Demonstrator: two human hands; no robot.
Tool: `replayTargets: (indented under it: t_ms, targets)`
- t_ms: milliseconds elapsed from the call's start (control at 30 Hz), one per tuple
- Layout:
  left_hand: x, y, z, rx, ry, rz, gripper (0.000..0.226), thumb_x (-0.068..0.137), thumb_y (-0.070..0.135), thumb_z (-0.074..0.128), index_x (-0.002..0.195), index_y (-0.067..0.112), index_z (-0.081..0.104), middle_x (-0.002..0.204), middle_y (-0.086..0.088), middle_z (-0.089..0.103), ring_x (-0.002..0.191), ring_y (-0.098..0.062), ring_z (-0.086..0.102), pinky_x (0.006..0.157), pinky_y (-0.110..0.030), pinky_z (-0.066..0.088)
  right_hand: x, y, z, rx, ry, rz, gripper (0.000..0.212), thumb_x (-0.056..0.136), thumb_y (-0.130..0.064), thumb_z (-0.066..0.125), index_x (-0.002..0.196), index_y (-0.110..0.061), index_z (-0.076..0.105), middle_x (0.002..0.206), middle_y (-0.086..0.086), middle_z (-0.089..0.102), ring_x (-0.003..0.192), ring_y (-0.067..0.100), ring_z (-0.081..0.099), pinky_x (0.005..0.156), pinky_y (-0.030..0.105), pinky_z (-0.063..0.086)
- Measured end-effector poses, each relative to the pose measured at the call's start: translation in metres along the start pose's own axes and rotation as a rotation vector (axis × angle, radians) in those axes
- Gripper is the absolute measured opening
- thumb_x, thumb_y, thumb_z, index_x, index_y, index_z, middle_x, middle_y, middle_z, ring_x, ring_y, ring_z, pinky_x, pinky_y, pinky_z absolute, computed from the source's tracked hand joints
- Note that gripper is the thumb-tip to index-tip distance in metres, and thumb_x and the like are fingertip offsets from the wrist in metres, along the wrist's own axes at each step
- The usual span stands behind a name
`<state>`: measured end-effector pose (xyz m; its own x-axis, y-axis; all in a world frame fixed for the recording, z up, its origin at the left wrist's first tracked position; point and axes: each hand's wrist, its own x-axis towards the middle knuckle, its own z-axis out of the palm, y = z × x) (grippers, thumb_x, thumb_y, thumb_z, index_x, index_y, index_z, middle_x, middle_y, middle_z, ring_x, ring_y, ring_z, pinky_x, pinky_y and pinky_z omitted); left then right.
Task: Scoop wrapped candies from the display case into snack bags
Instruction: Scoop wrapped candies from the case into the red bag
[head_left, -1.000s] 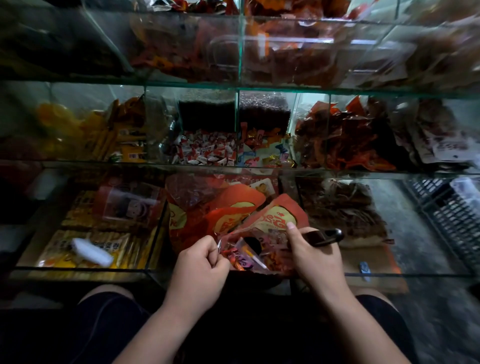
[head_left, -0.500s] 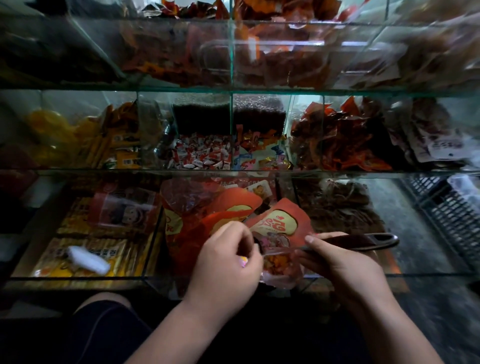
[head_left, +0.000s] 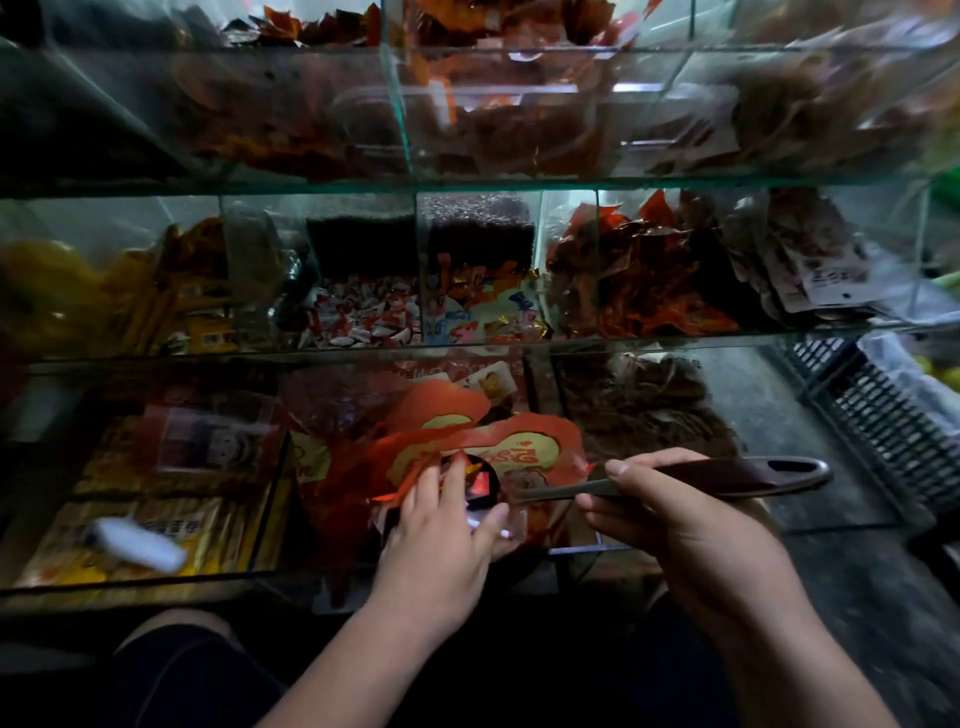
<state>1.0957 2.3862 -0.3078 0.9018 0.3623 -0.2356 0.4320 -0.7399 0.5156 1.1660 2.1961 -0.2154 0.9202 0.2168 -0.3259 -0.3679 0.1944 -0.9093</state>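
Now the right hand (head_left: 691, 530) grips the scoop (head_left: 727, 475), bowl inside the snack bag (head_left: 530, 449) the left hand (head_left: 441, 545) pinches near the glass edge (head_left: 156, 576).

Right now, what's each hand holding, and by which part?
Right hand grips the scoop mid-handle. Left hand seems to pinch the snack bag at its open mouth, fingers over the edge, thumb below.

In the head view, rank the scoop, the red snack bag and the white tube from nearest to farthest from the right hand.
1. scoop: the right hand grips its handle.
2. red snack bag: just left of that hand, at the scoop's tip.
3. white tube: far left, over the yellow packets.
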Motion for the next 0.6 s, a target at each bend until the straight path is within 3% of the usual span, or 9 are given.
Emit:
replayTargets:
  t_ms: [100, 167, 233, 367, 500, 600]
  targets:
    - [-0.012, 0.003, 0.003, -0.004, 0.154, 0.017, 0.088, 0.083, 0.077, 0.001, 0.158, 0.032, 0.011, 0.164, 0.004, 0.007, 0.149, -0.012, -0.001, 0.121, -0.047, 0.015, -0.009, -0.011, 0.002, 0.001, -0.045, -0.034, 0.029, 0.080, 0.008, 0.072, 0.062, -0.014, 0.071, 0.069, 0.025, 0.071, 0.071, 0.044, 0.076, 0.058, 0.034, 0.062]
    - [-0.019, 0.006, 0.002, 0.015, 0.264, 0.065, 0.079, 0.091, 0.072, -0.001, 0.157, 0.033, 0.018, 0.163, 0.003, 0.012, 0.149, -0.014, 0.001, 0.120, -0.051, 0.011, -0.016, -0.021, 0.003, 0.010, -0.081, -0.051, 0.023, 0.072, 0.008, 0.075, 0.062, -0.013, 0.071, 0.068, 0.026, 0.070, 0.070, 0.045, 0.075, 0.057, 0.034, 0.062]
    - [-0.022, 0.008, -0.003, 0.008, 0.356, 0.111, 0.073, 0.097, 0.069, 0.001, 0.156, 0.032, 0.026, 0.162, 0.003, 0.018, 0.149, -0.017, 0.006, 0.119, -0.053, 0.014, -0.024, -0.030, 0.003, 0.045, -0.105, -0.069, 0.014, 0.059, 0.001, 0.077, 0.065, -0.010, 0.070, 0.069, 0.027, 0.069, 0.070, 0.046, 0.075, 0.057, 0.034, 0.061]
    - [-0.011, 0.017, -0.022, -0.008, 0.507, 0.177, 0.064, 0.102, 0.064, 0.014, 0.148, 0.029, 0.042, 0.157, 0.001, 0.031, 0.147, -0.021, 0.019, 0.114, -0.053, 0.024, -0.031, -0.043, 0.006, 0.076, -0.081, -0.111, 0.020, 0.056, 0.000, 0.076, 0.073, -0.005, 0.067, 0.074, 0.031, 0.068, 0.071, 0.046, 0.075, 0.058, 0.036, 0.063]
    - [0.029, 0.032, -0.052, 0.031, 0.620, 0.277, 0.055, 0.104, 0.056, 0.024, 0.138, 0.026, 0.055, 0.147, -0.003, 0.046, 0.139, -0.026, 0.034, 0.112, -0.052, 0.030, -0.021, -0.052, 0.017, 0.178, -0.055, -0.158, 0.017, 0.062, -0.001, 0.074, 0.075, -0.008, 0.064, 0.066, 0.020, 0.069, 0.072, 0.041, 0.077, 0.063, 0.036, 0.064]
    - [0.072, 0.048, -0.073, 0.042, 0.596, 0.330, 0.052, 0.103, 0.053, 0.029, 0.138, 0.026, 0.056, 0.147, -0.003, 0.047, 0.139, -0.026, 0.035, 0.114, -0.050, 0.029, 0.001, -0.057, 0.028, 0.279, -0.023, -0.143, 0.013, 0.087, 0.003, 0.064, 0.089, -0.008, 0.060, 0.066, 0.008, 0.072, 0.074, 0.029, 0.078, 0.062, 0.028, 0.063]
